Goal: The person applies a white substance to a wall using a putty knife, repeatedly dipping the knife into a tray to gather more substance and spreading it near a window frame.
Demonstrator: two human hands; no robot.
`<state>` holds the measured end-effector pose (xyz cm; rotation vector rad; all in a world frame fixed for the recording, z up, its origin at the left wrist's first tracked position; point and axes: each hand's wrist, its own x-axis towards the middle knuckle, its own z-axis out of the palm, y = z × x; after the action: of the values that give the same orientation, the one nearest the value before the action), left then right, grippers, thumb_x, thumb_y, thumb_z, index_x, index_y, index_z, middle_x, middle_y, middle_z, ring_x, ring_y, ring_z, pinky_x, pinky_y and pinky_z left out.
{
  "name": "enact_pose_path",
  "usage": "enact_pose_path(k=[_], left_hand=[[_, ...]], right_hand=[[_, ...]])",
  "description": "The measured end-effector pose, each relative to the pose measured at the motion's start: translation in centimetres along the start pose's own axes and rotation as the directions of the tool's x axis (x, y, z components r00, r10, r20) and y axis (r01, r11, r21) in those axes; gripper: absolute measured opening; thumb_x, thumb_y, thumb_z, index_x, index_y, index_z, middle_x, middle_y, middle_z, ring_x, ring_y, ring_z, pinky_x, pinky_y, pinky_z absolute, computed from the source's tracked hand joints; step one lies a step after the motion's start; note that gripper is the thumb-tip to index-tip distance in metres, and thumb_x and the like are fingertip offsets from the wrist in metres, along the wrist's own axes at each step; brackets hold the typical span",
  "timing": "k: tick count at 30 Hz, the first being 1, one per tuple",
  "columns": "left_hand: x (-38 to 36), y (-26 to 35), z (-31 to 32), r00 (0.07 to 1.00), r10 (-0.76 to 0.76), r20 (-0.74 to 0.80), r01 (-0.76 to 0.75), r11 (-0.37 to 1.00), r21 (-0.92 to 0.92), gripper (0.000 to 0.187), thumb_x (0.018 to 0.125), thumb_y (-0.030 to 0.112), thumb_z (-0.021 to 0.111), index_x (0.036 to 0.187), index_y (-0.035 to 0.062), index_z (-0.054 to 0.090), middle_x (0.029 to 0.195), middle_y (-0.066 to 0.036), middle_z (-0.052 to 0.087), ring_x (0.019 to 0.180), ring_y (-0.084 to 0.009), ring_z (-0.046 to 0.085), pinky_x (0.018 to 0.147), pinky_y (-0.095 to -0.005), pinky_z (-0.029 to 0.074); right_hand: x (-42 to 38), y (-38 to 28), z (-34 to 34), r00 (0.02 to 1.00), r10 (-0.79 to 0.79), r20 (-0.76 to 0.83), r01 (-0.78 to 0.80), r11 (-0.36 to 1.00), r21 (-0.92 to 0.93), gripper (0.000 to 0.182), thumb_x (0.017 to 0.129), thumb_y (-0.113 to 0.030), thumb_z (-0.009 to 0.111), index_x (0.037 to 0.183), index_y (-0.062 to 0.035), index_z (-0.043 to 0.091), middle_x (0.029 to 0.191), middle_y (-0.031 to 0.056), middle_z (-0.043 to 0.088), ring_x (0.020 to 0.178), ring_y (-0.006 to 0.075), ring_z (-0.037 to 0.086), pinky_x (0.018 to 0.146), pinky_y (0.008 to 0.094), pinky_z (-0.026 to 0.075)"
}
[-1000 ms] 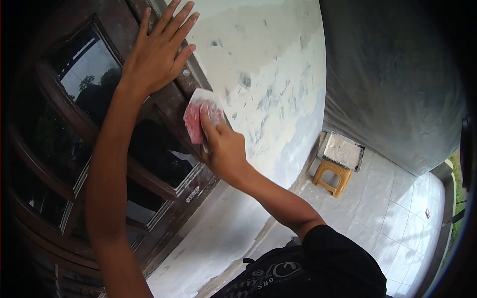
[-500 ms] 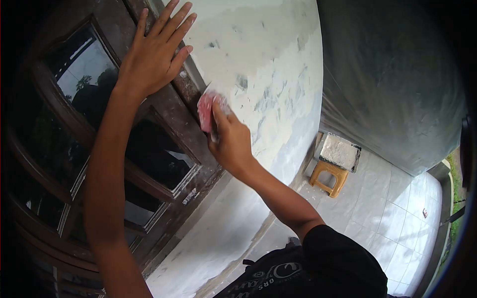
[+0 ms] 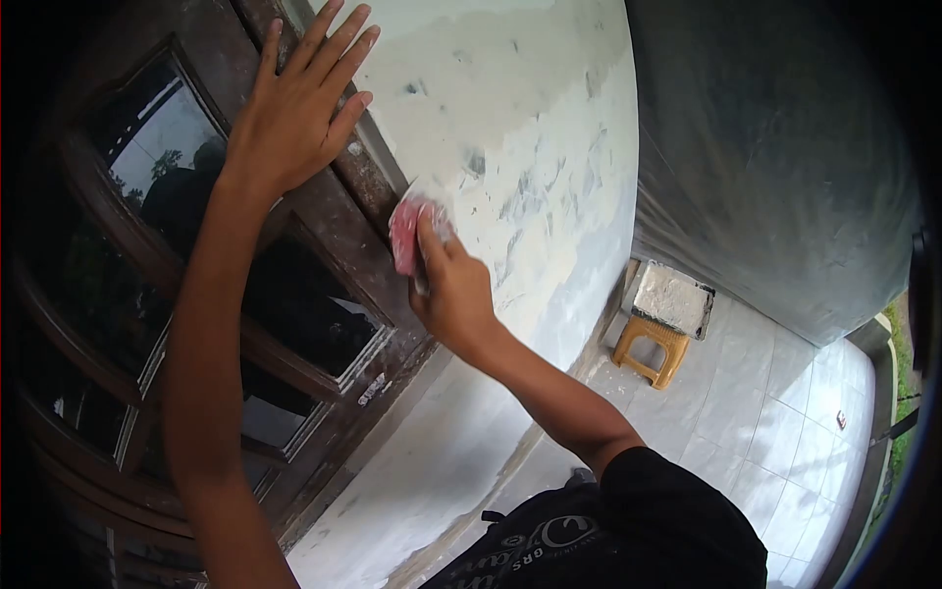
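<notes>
Right hand [image 3: 453, 290]: my fingers press a red sanding pad [image 3: 405, 234] flat onto the white wall [image 3: 530, 128], just beside the dark window frame [image 3: 339, 211].
Left hand [image 3: 294, 108]: spread open, palm braced on the frame, holding nothing.
Risk, pad: may stray onto the frame edge and scuff the wood.
Risk, wall: uneven pressure could gouge the patchy filler.
Risk, brace: palm could slip toward the glass pane [image 3: 162, 147].

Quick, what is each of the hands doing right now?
Left hand: open, flat against the wooden window frame.
Right hand: closed on a red sanding pad.
</notes>
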<state>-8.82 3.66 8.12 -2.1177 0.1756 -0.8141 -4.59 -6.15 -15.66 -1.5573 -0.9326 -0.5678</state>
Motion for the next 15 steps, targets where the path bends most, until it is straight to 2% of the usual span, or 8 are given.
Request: enact_pose_path(k=[2,4,7,8,9,11,13,15], left_hand=[[-0.1,0.1,0.0,1.000,0.006,-0.012,-0.006,1.000,0.022,0.062,0.096,0.033,0.051,0.146,-0.0008,0.040,0.158,-0.016,0.029,0.151,-0.0331,0.015,0.121,-0.0585,0.005],[-0.1,0.0,-0.1,1.000,0.012,-0.002,-0.012,1.000,0.024,0.062,0.096,0.033,0.051,0.146,-0.0007,0.040,0.158,-0.016,0.029,0.151,-0.0331,0.015,0.121,-0.0584,0.005],[-0.2,-0.1,-0.1,1.000,0.009,-0.001,-0.009,1.000,0.019,0.062,0.096,0.033,0.052,0.146,-0.0007,0.040,0.158,-0.017,0.029,0.151,-0.0331,0.015,0.121,-0.0582,0.005],[-0.1,-0.1,0.1,1.000,0.012,-0.008,-0.012,1.000,0.014,0.062,0.096,0.033,0.052,0.146,-0.0006,0.040,0.158,-0.017,0.029,0.151,-0.0331,0.015,0.121,-0.0582,0.006],[0.0,-0.3,0.6,1.000,0.009,-0.012,-0.009,1.000,0.017,0.062,0.096,0.033,0.052,0.146,-0.0006,0.040,0.158,-0.017,0.029,0.151,-0.0331,0.015,0.121,-0.0582,0.006],[0.0,-0.7,1.7,0.980,0.078,-0.183,-0.056,0.991,0.122,0.057,0.100,0.031,0.049,0.152,0.0140,0.035,0.162,-0.003,0.028,0.152,-0.0233,0.017,0.120,-0.0579,0.013],[0.0,-0.6,1.7,0.982,0.073,-0.175,-0.052,0.991,0.119,0.057,0.100,0.032,0.049,0.153,0.0145,0.035,0.162,-0.003,0.028,0.152,-0.0233,0.018,0.120,-0.0582,0.013],[0.0,-0.7,1.7,0.983,0.068,-0.169,-0.049,0.992,0.118,0.058,0.100,0.032,0.049,0.153,0.0149,0.034,0.162,-0.003,0.028,0.151,-0.0233,0.018,0.120,-0.0585,0.012]], right_hand=[[-2.4,-0.6,-0.3,0.998,-0.008,0.062,0.005,0.999,0.047,0.075,0.071,0.000,0.068,0.143,-0.0052,0.047,0.097,0.0250,0.063,0.080,0.0452,0.065,0.071,0.0460,0.055],[-2.8,-0.4,-1.5,0.994,-0.101,-0.047,0.108,0.973,0.202,0.073,0.071,0.004,0.067,0.141,-0.0050,0.050,0.095,0.0233,0.064,0.084,0.0437,0.066,0.073,0.0420,0.054],[3.2,1.1,-3.6,0.956,-0.060,-0.288,0.087,0.993,0.082,0.065,0.073,0.009,0.065,0.136,-0.0018,0.055,0.085,0.0169,0.061,0.068,0.0287,0.060,0.064,0.0356,0.049],[5.5,2.2,-3.9,0.951,-0.054,-0.306,0.073,0.996,0.051,0.067,0.072,0.005,0.066,0.137,0.0012,0.050,0.092,0.0207,0.061,0.072,0.0383,0.062,0.065,0.0443,0.050],[7.2,2.8,-4.1,0.950,-0.029,-0.312,0.014,0.999,-0.049,0.064,0.072,0.004,0.065,0.134,0.0030,0.052,0.095,0.0219,0.062,0.074,0.0392,0.064,0.066,0.0444,0.051],[8.0,3.3,-2.8,0.962,-0.022,-0.271,0.002,0.997,-0.071,0.062,0.073,0.005,0.064,0.133,0.0017,0.054,0.092,0.0211,0.062,0.074,0.0381,0.063,0.067,0.0434,0.051],[6.7,2.3,-1.4,0.979,-0.020,-0.202,0.004,0.997,-0.077,0.060,0.072,0.003,0.064,0.131,0.0006,0.055,0.092,0.0221,0.064,0.078,0.0399,0.064,0.069,0.0460,0.051],[2.4,0.3,-0.3,0.992,-0.039,-0.118,0.031,0.997,-0.073,0.071,0.070,0.000,0.067,0.138,-0.0041,0.051,0.093,0.0244,0.063,0.077,0.0432,0.065,0.068,0.0471,0.054]])
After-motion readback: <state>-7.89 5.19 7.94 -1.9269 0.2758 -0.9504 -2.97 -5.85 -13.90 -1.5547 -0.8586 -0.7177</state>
